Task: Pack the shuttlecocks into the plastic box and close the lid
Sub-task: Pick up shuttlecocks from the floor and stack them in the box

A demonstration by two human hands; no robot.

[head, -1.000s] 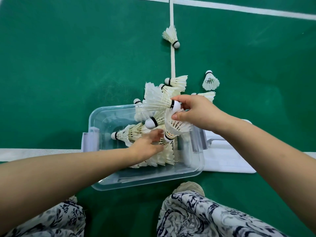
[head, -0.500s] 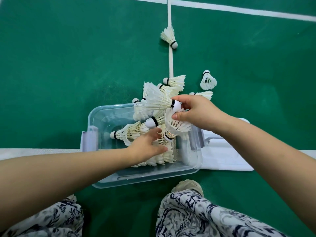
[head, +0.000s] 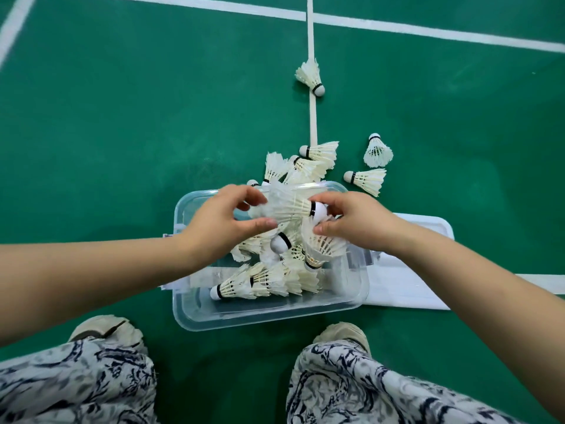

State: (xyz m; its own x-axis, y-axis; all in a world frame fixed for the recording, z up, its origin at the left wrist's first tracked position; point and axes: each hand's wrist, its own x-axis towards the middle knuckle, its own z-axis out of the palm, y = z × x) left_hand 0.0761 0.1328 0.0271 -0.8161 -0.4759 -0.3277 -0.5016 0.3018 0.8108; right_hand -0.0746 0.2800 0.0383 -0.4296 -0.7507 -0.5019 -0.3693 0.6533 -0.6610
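Note:
A clear plastic box [head: 263,315] sits on the green court floor with several white feather shuttlecocks inside [head: 266,278]. Above its far half, my right hand [head: 357,221] pinches the cork end of a held shuttlecock [head: 290,206] and also grips a second shuttlecock [head: 324,246] hanging below it. My left hand [head: 220,221] closes around the feather end of the held shuttlecock. Loose shuttlecocks lie past the box [head: 315,162], to its right [head: 367,179] [head: 378,150], and far off on the white line [head: 310,75]. The white lid [head: 406,280] lies flat right of the box.
My knees in patterned trousers [head: 351,390] and both shoes [head: 104,328] are just in front of the box. White court lines [head: 312,117] cross the green floor behind and beside the box.
My left hand has risen out of the box and taken the feather end of the shuttlecock that my right hand holds. The view has tilted, so the box appears lower.

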